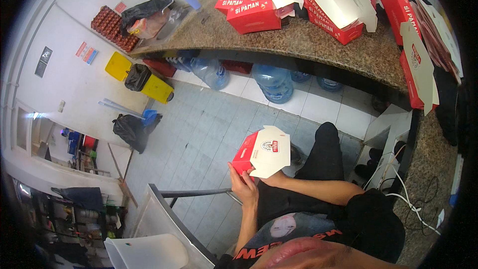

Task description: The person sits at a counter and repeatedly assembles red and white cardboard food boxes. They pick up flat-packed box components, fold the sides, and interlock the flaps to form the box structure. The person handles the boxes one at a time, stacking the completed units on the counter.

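I sit holding a red and white cardboard food box [261, 152] over my lap, its white lid flap open and turned toward me. My left hand [243, 183] grips the box's red lower left corner, fingers curled on its side. My right hand [269, 179] reaches across from the right and holds the box from beneath the white flap, which hides most of it. My right forearm lies across my black trousers.
A curved granite counter [298, 42] ahead carries several folded red and white boxes [254, 16], with flat box blanks [417, 65] at the right. Blue water jugs [271, 80] stand under it. Left: a yellow bin [158, 88], black rubbish bags [130, 129], egg trays [107, 24]. A white chair [149, 251] stands near.
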Motion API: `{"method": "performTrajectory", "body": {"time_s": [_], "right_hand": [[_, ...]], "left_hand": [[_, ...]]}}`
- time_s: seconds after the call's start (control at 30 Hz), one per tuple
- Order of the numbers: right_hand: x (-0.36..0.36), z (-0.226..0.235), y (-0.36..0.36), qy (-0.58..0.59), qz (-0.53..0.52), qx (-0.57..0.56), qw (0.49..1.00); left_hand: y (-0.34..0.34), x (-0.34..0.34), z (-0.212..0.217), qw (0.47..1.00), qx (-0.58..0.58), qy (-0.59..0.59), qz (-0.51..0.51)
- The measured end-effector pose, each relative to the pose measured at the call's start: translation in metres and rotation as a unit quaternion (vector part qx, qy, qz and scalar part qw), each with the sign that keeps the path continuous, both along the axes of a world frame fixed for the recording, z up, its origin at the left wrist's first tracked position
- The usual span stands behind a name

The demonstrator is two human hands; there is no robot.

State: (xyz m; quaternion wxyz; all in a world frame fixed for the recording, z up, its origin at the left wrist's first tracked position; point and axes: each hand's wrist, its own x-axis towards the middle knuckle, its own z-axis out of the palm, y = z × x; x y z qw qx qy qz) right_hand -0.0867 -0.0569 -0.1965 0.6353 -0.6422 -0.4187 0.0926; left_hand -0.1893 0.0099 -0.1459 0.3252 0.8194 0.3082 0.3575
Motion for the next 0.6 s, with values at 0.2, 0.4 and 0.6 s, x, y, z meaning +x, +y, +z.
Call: {"method": "performTrajectory", "body": {"time_s": [0.2, 0.4, 0.6], "right_hand": [[0.019, 0.018, 0.006, 0.487, 0.332, 0.049, 0.806], [0.089, 0.091, -0.029, -0.050, 0.338, -0.175, 0.923], [0.106, 0.106, -0.067, -0.392, 0.234, -0.327, 0.828]], "left_hand": [[0.009, -0.003, 0.006, 0.997, -0.053, 0.023, -0.058], [0.045, -0.027, -0.024, 0.874, -0.473, -0.108, 0.031], [0.082, -0.072, -0.077, 0.697, -0.712, -0.076, -0.049]]}}
